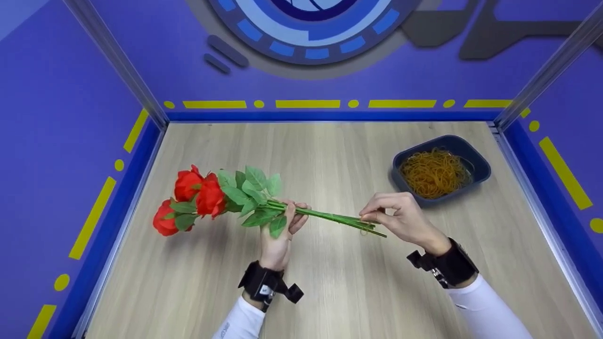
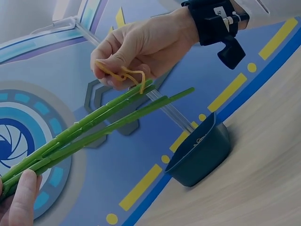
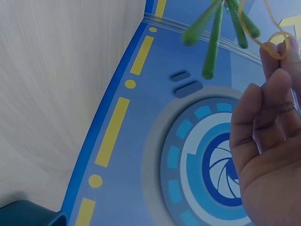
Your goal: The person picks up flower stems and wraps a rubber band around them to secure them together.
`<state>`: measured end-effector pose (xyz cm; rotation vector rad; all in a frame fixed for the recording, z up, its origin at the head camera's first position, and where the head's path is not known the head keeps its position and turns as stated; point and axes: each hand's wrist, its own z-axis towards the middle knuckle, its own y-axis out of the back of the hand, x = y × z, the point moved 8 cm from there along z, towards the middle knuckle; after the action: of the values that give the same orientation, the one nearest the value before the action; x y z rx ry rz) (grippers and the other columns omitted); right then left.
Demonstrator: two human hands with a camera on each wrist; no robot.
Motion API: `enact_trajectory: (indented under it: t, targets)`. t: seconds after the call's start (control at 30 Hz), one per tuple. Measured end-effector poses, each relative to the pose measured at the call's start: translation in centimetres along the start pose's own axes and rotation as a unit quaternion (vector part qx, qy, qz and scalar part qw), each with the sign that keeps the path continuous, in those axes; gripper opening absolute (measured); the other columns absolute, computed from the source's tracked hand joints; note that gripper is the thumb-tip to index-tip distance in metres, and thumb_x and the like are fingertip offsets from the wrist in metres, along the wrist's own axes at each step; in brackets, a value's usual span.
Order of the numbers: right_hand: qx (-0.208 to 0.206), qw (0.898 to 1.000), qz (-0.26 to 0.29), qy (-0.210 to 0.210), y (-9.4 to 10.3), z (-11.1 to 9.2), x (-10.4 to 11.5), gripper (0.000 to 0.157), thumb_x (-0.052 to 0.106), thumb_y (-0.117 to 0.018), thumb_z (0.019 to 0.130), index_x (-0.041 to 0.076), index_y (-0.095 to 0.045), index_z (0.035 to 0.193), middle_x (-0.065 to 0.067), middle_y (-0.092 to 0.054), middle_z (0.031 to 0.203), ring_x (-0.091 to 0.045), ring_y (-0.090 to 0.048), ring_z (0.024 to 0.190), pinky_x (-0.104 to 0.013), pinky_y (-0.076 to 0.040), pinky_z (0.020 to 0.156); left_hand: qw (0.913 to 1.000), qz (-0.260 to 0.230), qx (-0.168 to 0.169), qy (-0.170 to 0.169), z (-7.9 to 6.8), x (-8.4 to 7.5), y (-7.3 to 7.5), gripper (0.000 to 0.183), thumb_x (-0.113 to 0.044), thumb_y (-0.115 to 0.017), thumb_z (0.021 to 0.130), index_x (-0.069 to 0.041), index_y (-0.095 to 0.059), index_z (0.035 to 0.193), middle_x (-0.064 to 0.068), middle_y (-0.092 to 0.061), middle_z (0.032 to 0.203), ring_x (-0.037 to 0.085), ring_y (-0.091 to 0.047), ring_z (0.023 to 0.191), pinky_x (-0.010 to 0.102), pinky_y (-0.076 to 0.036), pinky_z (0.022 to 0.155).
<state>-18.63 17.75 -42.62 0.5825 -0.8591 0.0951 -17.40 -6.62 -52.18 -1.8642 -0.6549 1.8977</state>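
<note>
My left hand [image 1: 278, 238] grips a bunch of artificial red roses [image 1: 210, 195] around the green stems [image 1: 330, 216], just below the leaves. The flower heads point left and the stem ends point right, held above the table. At the stem ends my right hand [image 1: 400, 219] pinches a yellow rubber band [image 2: 123, 74] between thumb and fingertips. In the left wrist view the band loops over the tip of one stem. The right wrist view shows the band [image 3: 277, 49] stretched from the fingertips up beside several spread stem ends [image 3: 214, 52].
A dark blue-grey plastic box [image 1: 478, 165] with a heap of yellow rubber bands [image 1: 433, 174] stands at the back right, behind my right hand. Blue-purple panels [image 1: 306, 87] wall in the wooden table [image 1: 330, 292] at the back and both sides.
</note>
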Motion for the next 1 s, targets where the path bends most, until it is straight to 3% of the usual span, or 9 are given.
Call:
enact_trajectory:
  t: [0.3, 0.53, 0.77, 1.0]
  targets:
    - [0.011, 1.0, -0.028, 0.003, -0.9, 0.7, 0.3, 0.022, -0.007, -0.084, 0.082, 0.011, -0.082, 0.094, -0.006, -0.079, 0.083, -0.01, -0.064, 0.066, -0.013, -0.051, 0.058, 0.9997, 0.02, 0.011, 0.0, -0.3, 0.4, -0.1, 0.004, -0.012, -0.06, 0.108, -0.008, -0.061, 0.109, 0.006, -0.078, 0.106, 0.025, -0.079, 0.107, 0.037, -0.065, 0.1]
    - [0.049, 0.997, -0.064, -0.016, -1.8, 1.9, -0.2, 0.013, 0.004, -0.083, 0.088, 0.015, -0.083, 0.095, -0.002, -0.081, 0.084, -0.007, -0.065, 0.065, -0.014, -0.051, 0.057, 0.9995, 0.026, 0.016, -0.001, -0.6, 0.7, -0.7, 0.005, -0.012, -0.063, 0.107, -0.007, -0.061, 0.108, 0.007, -0.079, 0.105, 0.024, -0.079, 0.105, 0.045, -0.063, 0.101]
    - [0.079, 0.991, -0.104, -0.036, -2.1, 2.5, -0.6, 0.004, 0.015, -0.083, 0.091, 0.016, -0.082, 0.095, 0.004, -0.079, 0.085, -0.003, -0.061, 0.066, -0.016, -0.051, 0.056, 0.9992, 0.039, 0.008, 0.004, -0.6, 1.0, -0.7, 0.005, -0.012, -0.063, 0.107, -0.007, -0.062, 0.106, 0.006, -0.079, 0.103, 0.024, -0.08, 0.104, 0.037, -0.067, 0.095]
    - [0.086, 0.988, -0.122, -0.046, -2.3, 2.9, -0.5, 0.006, 0.021, -0.084, 0.092, 0.017, -0.08, 0.091, 0.005, -0.078, 0.084, -0.002, -0.059, 0.066, -0.017, -0.052, 0.058, 0.9982, 0.057, 0.005, 0.016, -0.5, 1.5, -0.6, 0.008, -0.012, -0.065, 0.105, -0.006, -0.06, 0.108, 0.007, -0.079, 0.103, 0.024, -0.08, 0.103, 0.041, -0.066, 0.097]
